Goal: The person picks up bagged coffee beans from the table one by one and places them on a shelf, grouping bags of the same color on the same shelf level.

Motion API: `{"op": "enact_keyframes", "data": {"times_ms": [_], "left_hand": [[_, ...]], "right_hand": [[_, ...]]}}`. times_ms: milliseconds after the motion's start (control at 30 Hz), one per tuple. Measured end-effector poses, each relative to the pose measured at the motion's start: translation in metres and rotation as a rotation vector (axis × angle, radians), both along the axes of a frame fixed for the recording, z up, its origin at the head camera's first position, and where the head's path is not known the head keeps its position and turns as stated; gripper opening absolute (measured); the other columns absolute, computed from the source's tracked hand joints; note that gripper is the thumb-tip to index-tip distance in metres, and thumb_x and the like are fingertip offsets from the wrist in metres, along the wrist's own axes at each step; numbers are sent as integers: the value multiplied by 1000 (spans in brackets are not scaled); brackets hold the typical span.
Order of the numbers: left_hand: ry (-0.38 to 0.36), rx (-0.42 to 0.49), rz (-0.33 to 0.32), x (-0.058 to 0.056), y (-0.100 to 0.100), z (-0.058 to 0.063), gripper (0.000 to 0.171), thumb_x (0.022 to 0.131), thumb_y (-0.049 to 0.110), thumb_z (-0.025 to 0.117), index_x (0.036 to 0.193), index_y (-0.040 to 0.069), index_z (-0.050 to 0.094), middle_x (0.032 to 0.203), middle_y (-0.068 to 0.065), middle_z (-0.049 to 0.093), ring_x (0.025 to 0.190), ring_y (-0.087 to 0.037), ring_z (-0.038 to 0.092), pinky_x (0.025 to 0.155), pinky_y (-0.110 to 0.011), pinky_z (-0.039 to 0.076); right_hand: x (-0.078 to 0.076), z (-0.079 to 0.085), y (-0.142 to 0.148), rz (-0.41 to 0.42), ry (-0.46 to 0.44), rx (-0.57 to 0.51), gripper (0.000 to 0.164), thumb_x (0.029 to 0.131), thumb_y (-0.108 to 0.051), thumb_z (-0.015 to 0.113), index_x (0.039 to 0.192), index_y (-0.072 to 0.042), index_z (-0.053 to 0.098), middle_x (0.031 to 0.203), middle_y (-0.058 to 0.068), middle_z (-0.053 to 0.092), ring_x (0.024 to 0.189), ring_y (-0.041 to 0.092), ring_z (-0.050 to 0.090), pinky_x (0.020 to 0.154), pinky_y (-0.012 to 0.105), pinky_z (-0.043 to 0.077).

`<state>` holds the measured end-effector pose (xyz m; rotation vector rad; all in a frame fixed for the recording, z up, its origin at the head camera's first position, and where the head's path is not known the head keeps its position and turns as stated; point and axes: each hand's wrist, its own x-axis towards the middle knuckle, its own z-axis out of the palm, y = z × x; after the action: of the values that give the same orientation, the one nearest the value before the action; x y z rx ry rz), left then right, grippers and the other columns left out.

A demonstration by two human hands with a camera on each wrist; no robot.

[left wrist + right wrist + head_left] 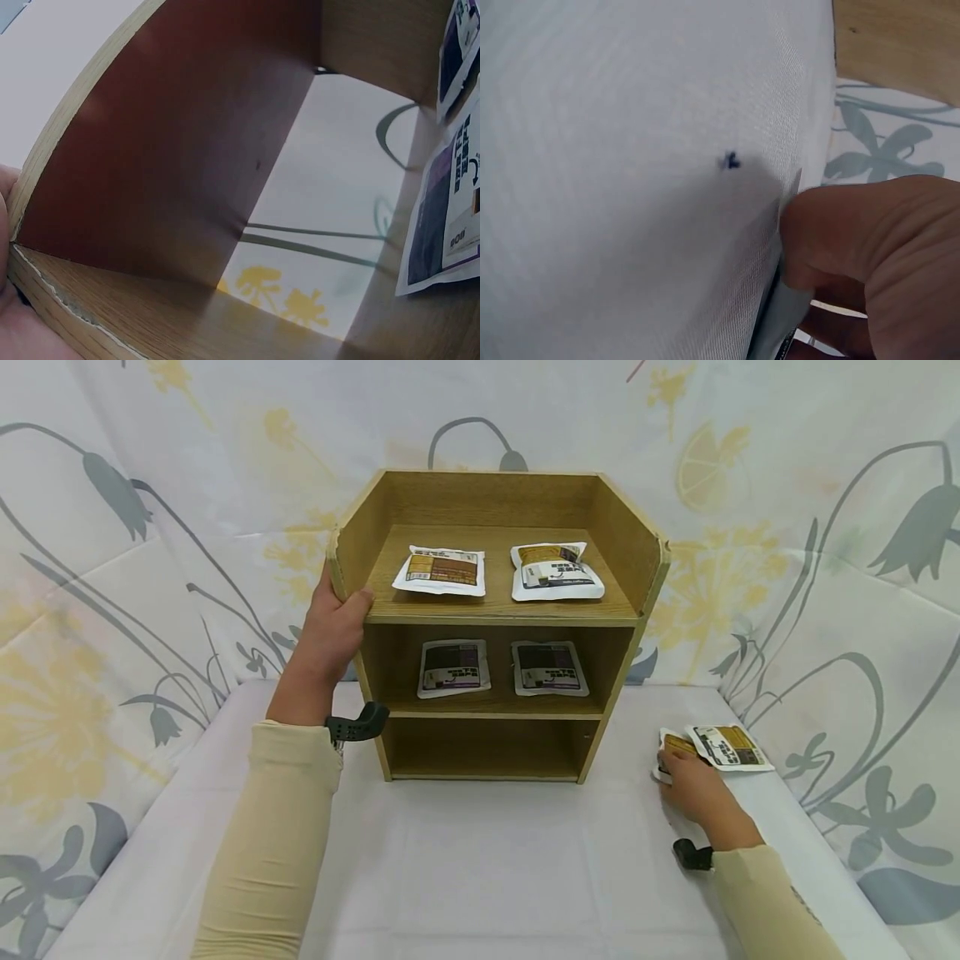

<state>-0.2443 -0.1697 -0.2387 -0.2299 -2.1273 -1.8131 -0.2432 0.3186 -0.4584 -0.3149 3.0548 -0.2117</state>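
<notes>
My left hand grips the left side of a small wooden shelf at its top board. The left wrist view shows fingers at the edge of its side panel. Far to the right, my right hand pinches a white-edged pouch with a brown-yellow label, low over the cloth. Its pale edge shows under the thumb in the right wrist view; the hand covers most of it. A second brown-yellow pouch lies right beside it.
Two brown-labelled pouches, a left one and a right one, lie on the shelf's top. Two purple-labelled pouches, left and right, occupy the middle level. White cloth covers the table; a flowered sheet hangs behind.
</notes>
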Motion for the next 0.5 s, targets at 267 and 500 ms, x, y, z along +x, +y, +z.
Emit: {"op": "enact_keyframes", "data": {"times_ms": [267,500], "left_hand": [[2,-7,-9,0,-1,0,49,99,19,41,146,25,28,143,-14,39,126,-30,41,107,-51,31],[-7,-12,-4,0,0,0,50,99,19,41,147,24,28,144,-14,38,127,-30,41,108,-51,31]], "right_hand": [[5,5,-1,0,92,26,43,91,-3,51,132,8,51,127,32,56,111,50,56,89,58,45],[7,7,-2,11,253,59,41,87,-3,55,127,5,58,118,27,63,101,47,60,82,58,46]]}}
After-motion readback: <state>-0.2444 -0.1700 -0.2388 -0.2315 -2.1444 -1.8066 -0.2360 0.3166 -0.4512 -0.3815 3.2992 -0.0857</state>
